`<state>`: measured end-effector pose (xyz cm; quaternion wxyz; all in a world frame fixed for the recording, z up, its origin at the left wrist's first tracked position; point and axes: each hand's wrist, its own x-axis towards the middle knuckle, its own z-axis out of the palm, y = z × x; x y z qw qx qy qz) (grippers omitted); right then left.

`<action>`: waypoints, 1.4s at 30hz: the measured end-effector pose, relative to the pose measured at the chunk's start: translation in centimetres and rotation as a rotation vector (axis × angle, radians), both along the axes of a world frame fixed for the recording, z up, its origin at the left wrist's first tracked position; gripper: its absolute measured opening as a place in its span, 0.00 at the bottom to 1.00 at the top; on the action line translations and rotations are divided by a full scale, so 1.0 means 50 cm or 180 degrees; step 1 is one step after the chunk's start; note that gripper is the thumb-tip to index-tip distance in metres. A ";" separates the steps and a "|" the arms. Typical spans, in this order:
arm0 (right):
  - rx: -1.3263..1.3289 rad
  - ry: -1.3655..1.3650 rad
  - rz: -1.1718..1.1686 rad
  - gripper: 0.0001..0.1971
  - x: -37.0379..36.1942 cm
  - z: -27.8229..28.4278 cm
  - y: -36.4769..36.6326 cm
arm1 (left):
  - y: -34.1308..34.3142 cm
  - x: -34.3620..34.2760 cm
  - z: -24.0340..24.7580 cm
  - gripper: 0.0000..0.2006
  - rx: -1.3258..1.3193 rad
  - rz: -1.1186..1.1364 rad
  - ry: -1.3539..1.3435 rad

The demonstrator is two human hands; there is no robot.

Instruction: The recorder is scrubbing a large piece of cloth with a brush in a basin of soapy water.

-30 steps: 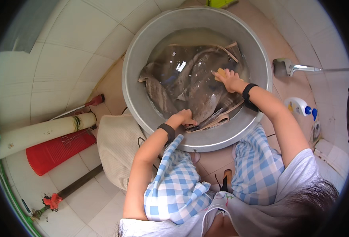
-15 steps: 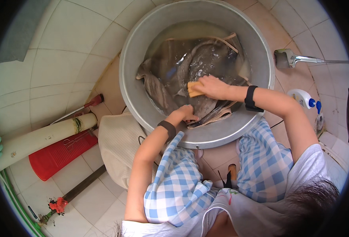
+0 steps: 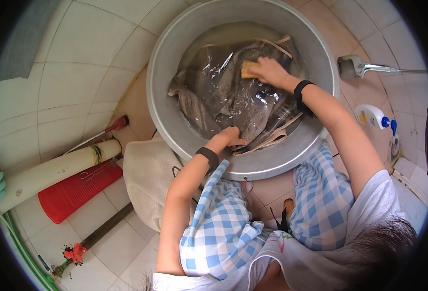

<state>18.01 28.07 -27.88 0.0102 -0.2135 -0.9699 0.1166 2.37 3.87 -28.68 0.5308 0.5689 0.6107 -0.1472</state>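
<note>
A large round metal basin (image 3: 161, 104) holds murky water and a soaked grey-brown cloth (image 3: 194, 109) with pale piped edges. My right hand (image 3: 271, 72) is closed round a yellowish-tan block (image 3: 249, 70), pressed to the wet cloth right of the basin's middle. Whether the block is a brush or a bar of soap does not show clearly. At the near side of the basin, my left hand (image 3: 232, 137) grips a fold of the cloth, its fingertips partly hidden.
Beige fabric (image 3: 146, 182) lies against the basin's near left side. Further left are a red washboard-like piece (image 3: 73, 194) and a pale pipe (image 3: 54, 169). On the right stand a white pump bottle (image 3: 369, 116) and a metal-handled tool (image 3: 352, 67). Tiled walls surround the basin.
My right hand has moved away from me and slightly right with the block, sliding over the cloth. My left hand stays at nearly the same place on the cloth.
</note>
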 end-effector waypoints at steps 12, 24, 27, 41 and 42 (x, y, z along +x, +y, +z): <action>-0.0317 -0.0031 -0.1387 0.30 0.017 -0.021 0.005 | -0.006 0.002 -0.013 0.28 0.0028 0.0049 -0.0105; -0.0588 -0.0157 -0.1211 0.33 0.045 0.002 -0.005 | 0.000 0.006 0.002 0.23 -0.0076 0.0165 -0.0019; -0.0672 -0.0084 -0.1106 0.33 0.050 0.005 -0.011 | -0.013 0.000 -0.007 0.25 0.0110 0.0028 -0.0012; -0.1004 0.0097 0.1154 0.27 0.031 0.027 -0.241 | 0.002 0.001 -0.004 0.25 -0.0047 -0.0139 -0.0085; -0.1015 0.0091 0.1137 0.27 0.032 0.022 -0.235 | 0.006 0.006 0.002 0.26 -0.0012 -0.0218 -0.0006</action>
